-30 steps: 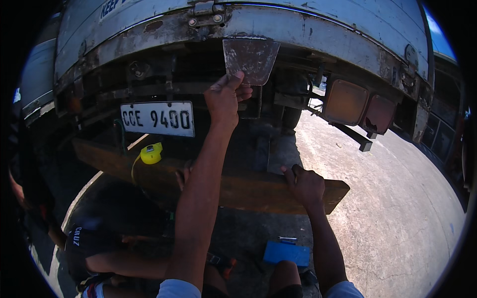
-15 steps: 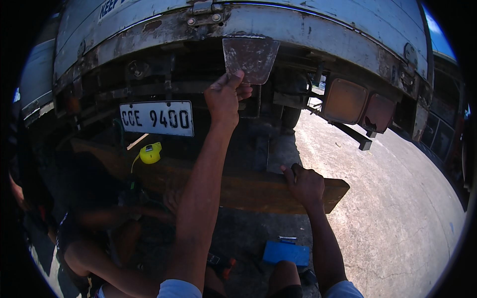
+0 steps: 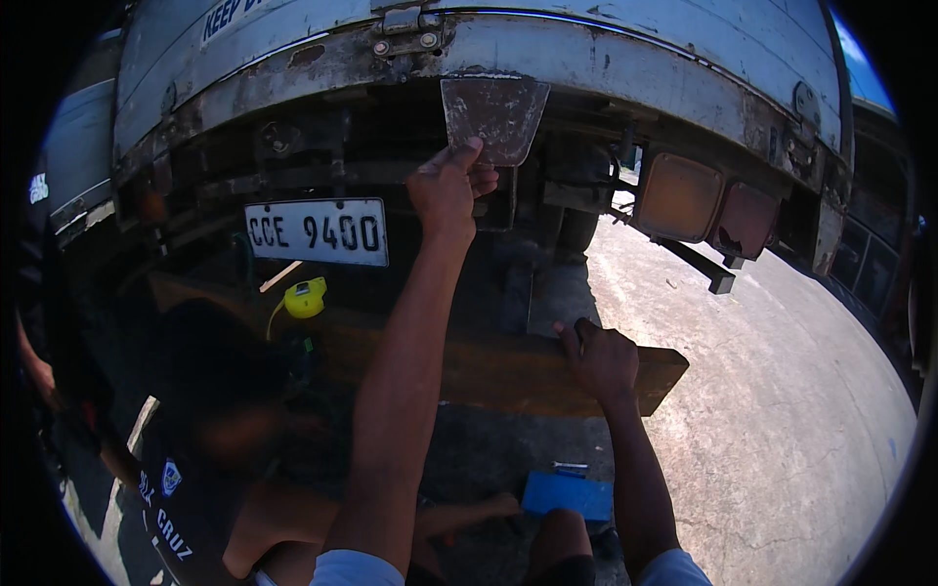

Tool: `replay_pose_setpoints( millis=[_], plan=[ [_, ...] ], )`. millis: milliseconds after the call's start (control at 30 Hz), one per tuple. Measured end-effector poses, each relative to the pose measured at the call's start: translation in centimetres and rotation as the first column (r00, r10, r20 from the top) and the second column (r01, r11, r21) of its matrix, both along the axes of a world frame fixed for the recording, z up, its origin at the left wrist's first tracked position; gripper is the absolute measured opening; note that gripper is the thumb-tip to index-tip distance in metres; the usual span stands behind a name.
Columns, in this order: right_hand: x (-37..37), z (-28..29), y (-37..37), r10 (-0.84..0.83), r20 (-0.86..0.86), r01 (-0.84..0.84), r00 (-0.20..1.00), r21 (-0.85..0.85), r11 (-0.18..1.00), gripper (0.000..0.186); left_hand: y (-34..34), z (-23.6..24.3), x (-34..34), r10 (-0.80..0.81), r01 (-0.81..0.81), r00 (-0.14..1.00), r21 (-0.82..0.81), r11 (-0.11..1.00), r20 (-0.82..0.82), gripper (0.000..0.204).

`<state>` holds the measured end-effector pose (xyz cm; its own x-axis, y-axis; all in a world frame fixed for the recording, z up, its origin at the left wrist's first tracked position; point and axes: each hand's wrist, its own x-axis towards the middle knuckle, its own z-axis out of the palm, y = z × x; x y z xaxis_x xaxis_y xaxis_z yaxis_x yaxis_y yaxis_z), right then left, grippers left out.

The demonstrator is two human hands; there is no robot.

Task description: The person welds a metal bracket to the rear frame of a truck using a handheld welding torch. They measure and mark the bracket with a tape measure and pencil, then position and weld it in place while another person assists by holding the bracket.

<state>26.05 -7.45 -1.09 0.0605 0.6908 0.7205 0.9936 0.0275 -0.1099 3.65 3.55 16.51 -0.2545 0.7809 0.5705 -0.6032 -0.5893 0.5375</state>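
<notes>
My left hand pinches the lower left edge of a brown, scuffed trapezoid metal plate, thumb in front and fingers behind. The plate's top edge meets the rear sill of a truck; whether it is fixed there, I cannot tell. Lower right, my right hand is closed over the top edge of a long wooden plank, close to its right end. On the plank's left part sits a yellow tape measure with its blade drawn out downward.
A crouching co-worker is at the lower left, an arm reaching toward a blue box on the concrete. A wrench lies beside it. Above the plank hang a licence plate and, rightward, tail lights with a protruding metal bar.
The co-worker has leaned forward and to the right, an arm now stretched toward the blue box. My hands keep their holds; the view has shifted slightly.
</notes>
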Motion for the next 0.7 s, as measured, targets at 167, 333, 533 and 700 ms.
replay_pose_setpoints(
  millis=[167, 333, 533, 700],
  plan=[
    [0.24, -0.27, 0.12, 0.015, -0.001, -0.015, 1.000, 0.000, 1.000, 0.061, 0.05, -0.04, -0.11, 0.005, -0.005, 1.000, 0.001, 1.000, -0.010, 0.029],
    [0.41, -0.37, 0.24, 0.018, -0.006, -0.018, 1.000, -0.013, 1.000, 0.061, 0.25, 0.07, -0.39, 0.003, -0.004, 0.999, -0.010, 1.000, -0.036, 0.031],
    [0.30, -0.21, 0.11, 0.025, -0.029, -0.025, 0.999, -0.009, 1.000, 0.062, 0.19, 0.03, -0.19, 0.037, -0.036, 0.998, 0.011, 0.999, -0.046, 0.031],
    [-0.04, -0.21, -0.71, -0.012, -0.038, 0.009, 0.999, -0.059, 0.998, 0.066, -0.52, -0.10, -0.90, 0.096, -0.094, 0.985, 0.024, 0.995, -0.140, 0.033]
  ],
)
